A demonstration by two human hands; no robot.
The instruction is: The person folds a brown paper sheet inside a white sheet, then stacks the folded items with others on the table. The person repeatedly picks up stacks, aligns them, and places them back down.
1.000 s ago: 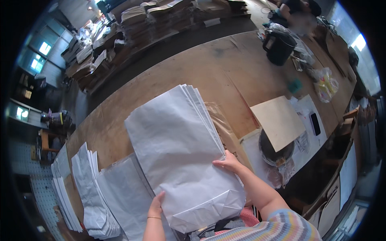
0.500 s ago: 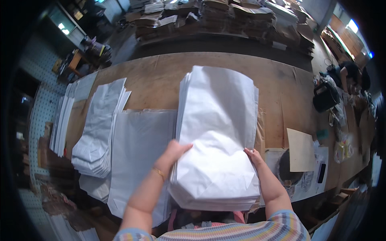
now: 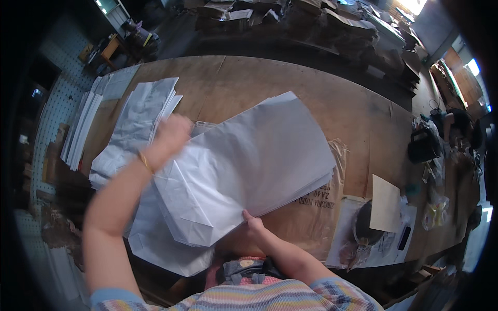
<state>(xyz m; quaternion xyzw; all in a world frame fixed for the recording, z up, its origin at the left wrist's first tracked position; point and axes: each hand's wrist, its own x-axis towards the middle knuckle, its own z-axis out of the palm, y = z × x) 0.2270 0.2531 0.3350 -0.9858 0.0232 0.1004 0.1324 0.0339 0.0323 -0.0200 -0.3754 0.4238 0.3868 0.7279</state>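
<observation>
A thick stack of white paper bags [image 3: 275,140] lies turned at an angle before me, its folded bottom end toward the lower left. At its near edge, my right hand [image 3: 253,222] pinches the bags between thumb and fingers. My left hand [image 3: 174,133] is raised by the stack's upper left side, smeared by motion, so its fingers cannot be made out. Partly under the bags lies a flat whitish sheet or bag [image 3: 148,233]. Just left of my left hand rests another pile of white bags [image 3: 136,116].
Folded white bags [image 3: 80,132] lie at the table's left end. A printed brown paper bag [image 3: 311,217] is right of the stack. Farther right are a dark round disc [image 3: 364,225], beige card [image 3: 385,205], phone [image 3: 404,238] and black jug [image 3: 423,145]. A person [image 3: 459,124] bends beyond.
The stack has swung from upright to slanted, its bottom end shifting left over the flat sheet, uncovering the brown bag. My left hand has moved up and left; my right hand moved left and down.
</observation>
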